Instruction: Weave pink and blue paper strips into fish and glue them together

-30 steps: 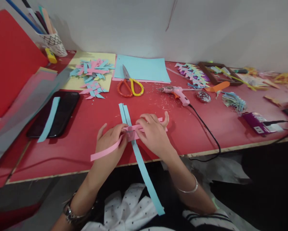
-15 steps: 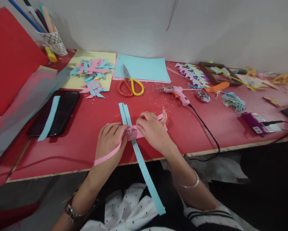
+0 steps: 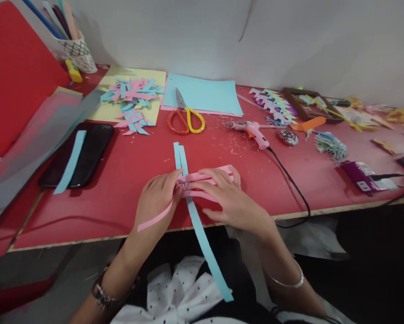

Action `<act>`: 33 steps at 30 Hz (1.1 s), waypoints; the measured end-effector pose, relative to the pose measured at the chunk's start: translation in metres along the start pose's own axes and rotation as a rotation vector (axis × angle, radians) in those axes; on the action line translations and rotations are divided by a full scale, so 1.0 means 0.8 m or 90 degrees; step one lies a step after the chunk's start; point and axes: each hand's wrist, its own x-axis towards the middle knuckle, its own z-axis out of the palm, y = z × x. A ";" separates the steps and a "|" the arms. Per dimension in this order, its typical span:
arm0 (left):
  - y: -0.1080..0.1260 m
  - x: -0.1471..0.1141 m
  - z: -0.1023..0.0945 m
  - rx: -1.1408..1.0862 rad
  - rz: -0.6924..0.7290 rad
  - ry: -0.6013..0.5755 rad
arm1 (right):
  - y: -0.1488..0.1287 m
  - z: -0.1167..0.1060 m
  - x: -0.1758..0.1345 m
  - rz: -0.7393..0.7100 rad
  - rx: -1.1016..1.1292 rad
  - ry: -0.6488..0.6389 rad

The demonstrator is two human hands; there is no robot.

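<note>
1. On the red counter (image 3: 127,157), a black phone (image 3: 94,153) lies with a short blue piece (image 3: 70,162) across it.
2. The left hand (image 3: 156,198) has its grip closed on the pink strips (image 3: 198,194), right where they meet the blue strips (image 3: 204,236); one pink tail (image 3: 154,221) trails back over that hand.
3. The blue strips cross the pink ones near the counter's front edge, one long end hanging past it (over a dotted white garment (image 3: 185,274)). Scissors (image 3: 181,105) lie beyond, well apart.
4. The right hand (image 3: 235,200) has its grip open, fingers spread over the pink strips.
5. Farther right rests a pink glue gun (image 3: 252,130).
</note>
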 end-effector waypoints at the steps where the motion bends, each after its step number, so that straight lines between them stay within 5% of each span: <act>1: -0.001 0.000 0.001 0.000 -0.002 0.000 | -0.001 0.001 -0.005 -0.012 0.017 -0.012; 11: 0.003 0.001 -0.004 -0.008 0.006 -0.025 | -0.020 0.038 0.006 0.011 0.028 0.151; 26: 0.001 0.000 -0.001 -0.023 -0.007 -0.021 | -0.022 0.045 0.036 0.178 0.061 0.223; 33: 0.001 -0.001 0.000 -0.001 -0.013 -0.006 | -0.012 0.035 0.018 0.052 0.049 0.151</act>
